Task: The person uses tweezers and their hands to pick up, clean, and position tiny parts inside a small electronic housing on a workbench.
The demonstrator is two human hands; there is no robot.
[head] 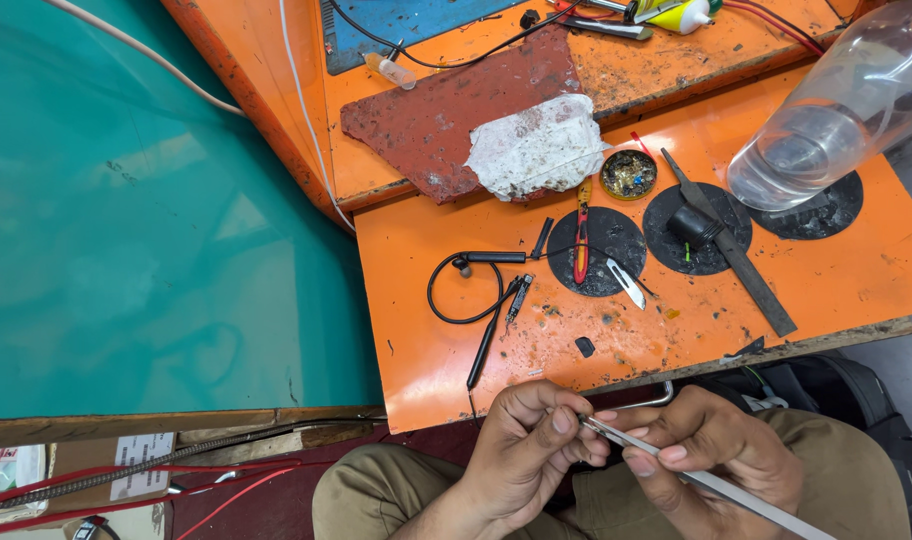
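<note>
head view, looking down at a lap and the near edge of an orange counter. at the bottom centre of the frame the left hand is curled, its fingertips pinched around something very small that cannot be made out. just right of it the right hand grips a pair of long metal tweezers between thumb and fingers; the tweezers run from the lower right of the frame up to the left, their tip meeting the left hand's fingertips. both hands sit below the counter's front edge, above khaki trousers.

on the counter, in the middle of the frame, lies a black neckband earphone, its cable looped and its thin stem pointing toward the near edge. to its right are three dark round pads: a red-and-yellow handled tool and a small blade on the first, a flat metal file crossing the second. a little round tin of bits sits above them. a crumpled white cloth lies on a rust-red mat toward the top centre. a clear plastic bottle with water fills the upper right corner. a teal surface covers the left of the frame.
</note>
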